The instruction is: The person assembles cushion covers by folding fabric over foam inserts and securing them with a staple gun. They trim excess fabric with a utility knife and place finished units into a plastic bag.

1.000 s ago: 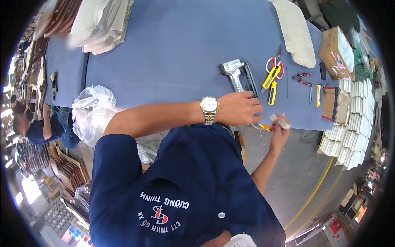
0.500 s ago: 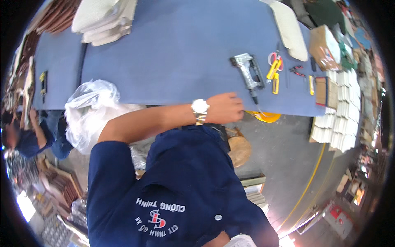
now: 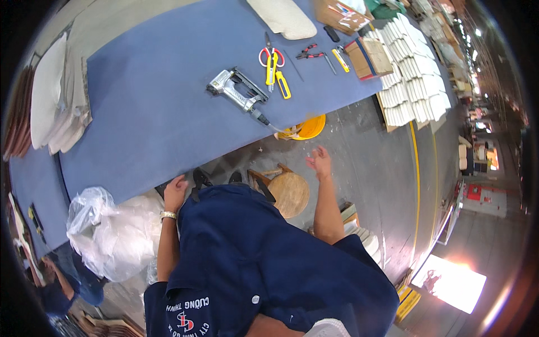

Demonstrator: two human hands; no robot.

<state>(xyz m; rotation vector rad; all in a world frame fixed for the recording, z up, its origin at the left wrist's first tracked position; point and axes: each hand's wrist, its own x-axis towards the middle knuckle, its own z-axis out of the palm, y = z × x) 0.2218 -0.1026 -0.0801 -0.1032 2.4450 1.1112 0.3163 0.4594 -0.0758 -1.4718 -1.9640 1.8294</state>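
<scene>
My left hand (image 3: 175,192), with a wristwatch on its wrist, hangs by the near edge of the blue-topped table (image 3: 151,106). Its fingers are loosely bent, and nothing shows in them. Out to the right, my right hand (image 3: 319,162) is held over the floor, empty, its fingers apart. The closest things to it are a yellow bucket (image 3: 312,128) under the table edge and a round wooden stool (image 3: 288,194). On the tabletop lies a grey staple gun (image 3: 236,92) with its hose attached. Red-handled scissors (image 3: 263,56) and yellow utility knives (image 3: 283,85) lie beyond it.
Pliers (image 3: 310,51), a cardboard box (image 3: 368,58) and a cream padded panel (image 3: 285,18) sit along the far right. White pieces (image 3: 412,73) are stacked beside the table. A clear plastic bag (image 3: 120,233) bulges at my left; a person (image 3: 64,283) works beyond it.
My view has turned to the right. My left arm has drawn back from across my body to my left side, and my right arm has come into view.
</scene>
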